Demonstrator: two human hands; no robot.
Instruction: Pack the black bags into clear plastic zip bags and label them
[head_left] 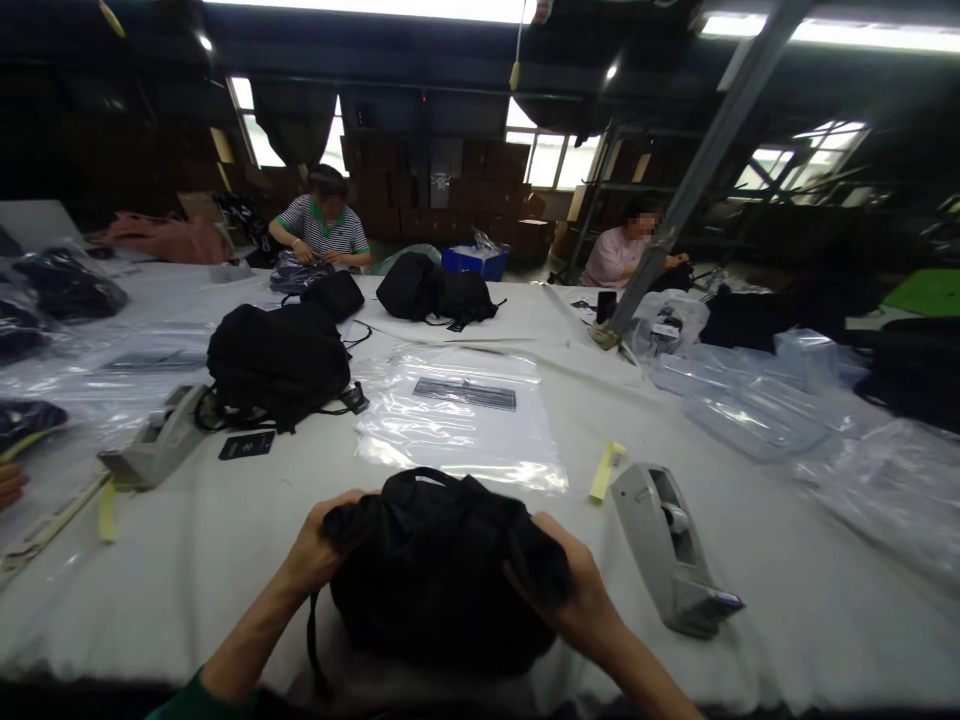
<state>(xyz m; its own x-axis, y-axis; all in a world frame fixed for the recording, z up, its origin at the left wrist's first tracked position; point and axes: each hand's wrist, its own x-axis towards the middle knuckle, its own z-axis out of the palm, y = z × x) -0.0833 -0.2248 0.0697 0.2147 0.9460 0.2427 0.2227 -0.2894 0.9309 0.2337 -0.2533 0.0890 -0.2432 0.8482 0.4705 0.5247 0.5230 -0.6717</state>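
A black fabric bag (442, 590) with a top loop stands at the near edge of the table. My left hand (322, 545) grips its upper left corner, fingers partly hidden by the cloth. On the opposite side my right hand (574, 590) is closed around the upper right part. A strap hangs down at the bag's left. Just beyond the bag lies a stack of clear plastic bags (465, 435) with a dark printed label block. To the right of my right hand sits a grey tape dispenser (667, 550), with a yellow paper strip (606, 473) beside it.
Another black bag (277, 360) with a black hang tag (246, 446) lies left, near a second tape dispenser (157, 440). More black bags (435, 290) lie farther back. Clear plastic containers (757, 410) and a slanted metal post (697, 170) are right. Co-workers (322, 225) sit across.
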